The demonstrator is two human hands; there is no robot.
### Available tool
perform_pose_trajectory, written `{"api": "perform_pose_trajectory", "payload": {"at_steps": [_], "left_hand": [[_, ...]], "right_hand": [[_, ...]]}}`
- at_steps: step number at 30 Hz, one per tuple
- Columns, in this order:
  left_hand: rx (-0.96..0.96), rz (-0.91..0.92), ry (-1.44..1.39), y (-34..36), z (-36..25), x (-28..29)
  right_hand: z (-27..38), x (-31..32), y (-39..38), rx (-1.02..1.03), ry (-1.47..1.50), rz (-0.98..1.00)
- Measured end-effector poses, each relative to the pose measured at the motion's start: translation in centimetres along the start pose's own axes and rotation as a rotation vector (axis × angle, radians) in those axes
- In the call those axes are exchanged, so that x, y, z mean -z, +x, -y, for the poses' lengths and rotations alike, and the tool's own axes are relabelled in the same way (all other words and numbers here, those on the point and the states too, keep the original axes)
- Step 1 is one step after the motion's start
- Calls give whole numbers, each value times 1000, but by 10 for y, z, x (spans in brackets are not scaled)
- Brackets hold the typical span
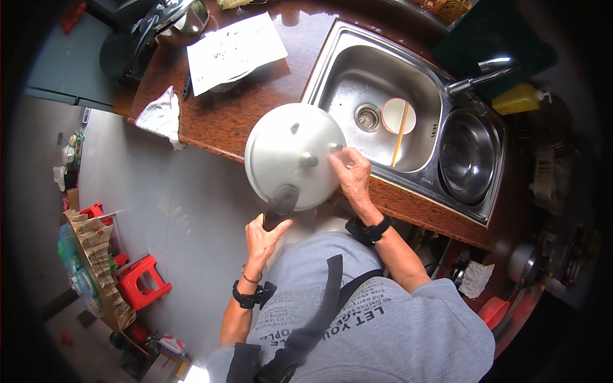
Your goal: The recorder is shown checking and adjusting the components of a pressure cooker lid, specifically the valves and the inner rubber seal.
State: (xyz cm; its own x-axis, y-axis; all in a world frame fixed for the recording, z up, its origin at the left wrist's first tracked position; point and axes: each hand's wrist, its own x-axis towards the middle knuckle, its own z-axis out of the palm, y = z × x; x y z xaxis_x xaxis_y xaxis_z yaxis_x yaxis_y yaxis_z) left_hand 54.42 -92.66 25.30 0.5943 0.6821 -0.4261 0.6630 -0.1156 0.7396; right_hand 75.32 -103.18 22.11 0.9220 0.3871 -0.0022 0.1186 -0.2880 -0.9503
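Head view: person stands at near side of a brown counter [214, 127], pot lid [276, 148] held in front of them, mid-scene, its far part overlapping the counter edge & right part close to the sink's near left corner. Lid = round, silver-grey, top face up; can't tell if a pot is under it. Left hand [263, 237] grasps the dark handle [280, 205] on lid's near side, thumb along right side of it. Right hand [354, 173] is at lid's right edge, thumb & fingertips close together by a small knob [336, 147]; can't tell if it's pinching the knob or just touching. Dark centre knob [310, 161] sits just left of that, w/ a small fitting [294, 127] toward far side. Both wrists wear black straps. To right, steel sink [345, 83] has a round drain [367, 118] & a bowl [391, 113] just right of it, w/ chopsticks [401, 134] laid across. Metal basin [469, 156] sits right of sink, tap [482, 80] at far right, yellow bottle [516, 99] beyond. Far left on counter: white paper [236, 51] over a dish [231, 83], + cloth [159, 118] hanging off the edge. Red stool [143, 283] on floor [185, 191], left.
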Motion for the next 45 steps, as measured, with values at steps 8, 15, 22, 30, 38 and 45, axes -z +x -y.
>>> {"api": "perform_pose_trajectory", "payload": {"at_steps": [8,15,22,30,38,45], "left_hand": [[-206,17,84,29,3,37],[-286,52,205,51,17,63],[-344,79,234,60,15,74],[-323,75,287,63,23,75],[-231,67,216,57,17,74],[-212,64,199,53,6,73]], "right_hand": [[19,-8,-1,33,46,-48],[32,-19,-3,115,-257,-35],[35,-20,1,232,-386,-3],[38,-15,9,254,-378,172],[35,-16,-2,288,-238,167],[27,-13,4,249,-204,183]]}}
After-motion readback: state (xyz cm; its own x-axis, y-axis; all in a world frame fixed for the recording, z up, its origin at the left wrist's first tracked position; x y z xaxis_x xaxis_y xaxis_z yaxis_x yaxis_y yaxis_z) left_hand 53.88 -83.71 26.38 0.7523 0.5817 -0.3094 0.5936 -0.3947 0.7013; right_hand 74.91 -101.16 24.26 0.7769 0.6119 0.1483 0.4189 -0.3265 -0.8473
